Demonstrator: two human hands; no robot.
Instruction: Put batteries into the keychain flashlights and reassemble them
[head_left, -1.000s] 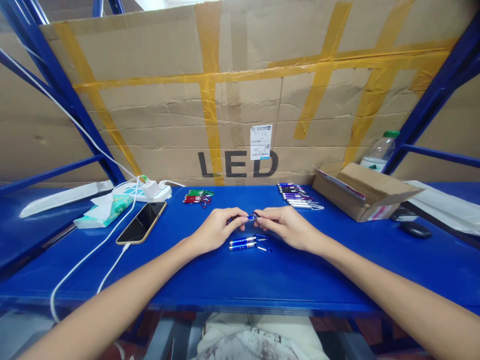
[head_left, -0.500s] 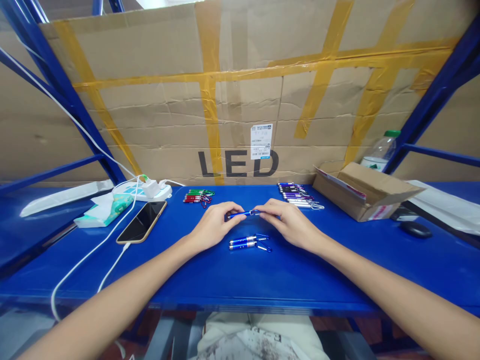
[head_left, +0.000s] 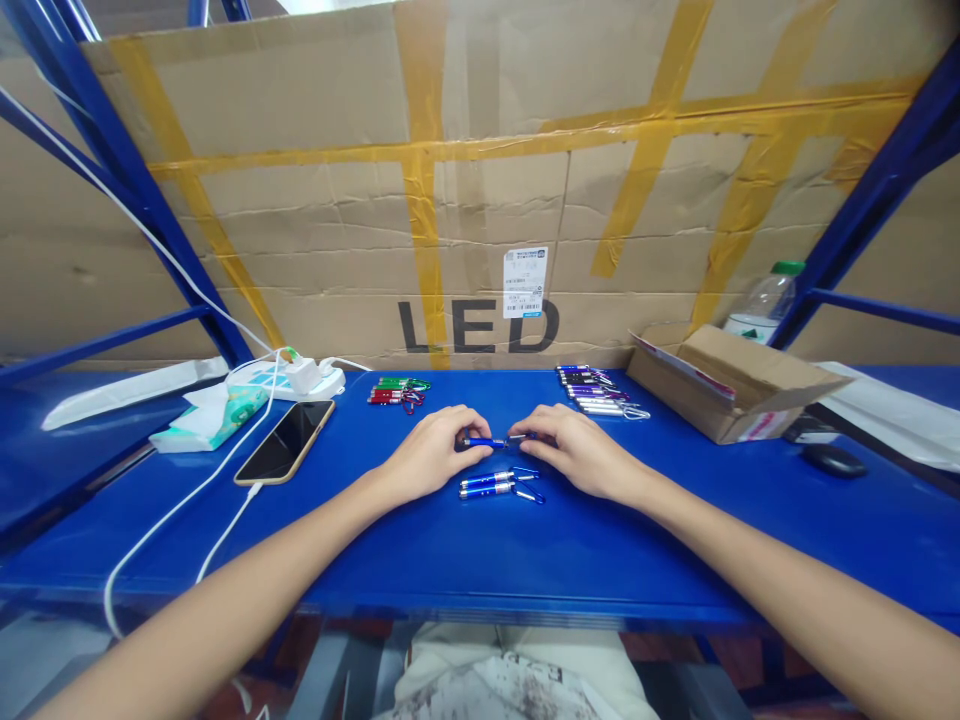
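My left hand (head_left: pixel 431 450) pinches a slim blue keychain flashlight (head_left: pixel 484 442) by its body, holding it roughly level just over the blue table. Facing it, my right hand (head_left: pixel 566 445) has its thumb and fingers closed at the light's clip end, around a small dark part that is mostly hidden. Closer to me lie two more blue keychain flashlights (head_left: pixel 486 486), side by side, their carabiner clips pointing right. Beyond my left hand, red and green lights (head_left: pixel 396 392) are grouped together. A row of purple, black and silver ones (head_left: pixel 592 390) lies beyond my right hand.
On the left are a phone (head_left: pixel 285 445) on a white cable, a tissue pack (head_left: pixel 214 418) and a power strip (head_left: pixel 322 380). An open cardboard box (head_left: pixel 735 385), a black mouse (head_left: pixel 834 460) and a bottle (head_left: pixel 761 300) stand right. A large carton (head_left: pixel 337 220) walls the back.
The held flashlight has come slightly down and its clip end has turned a little lower. My right fingers have shifted at that end; the other lights stay put.
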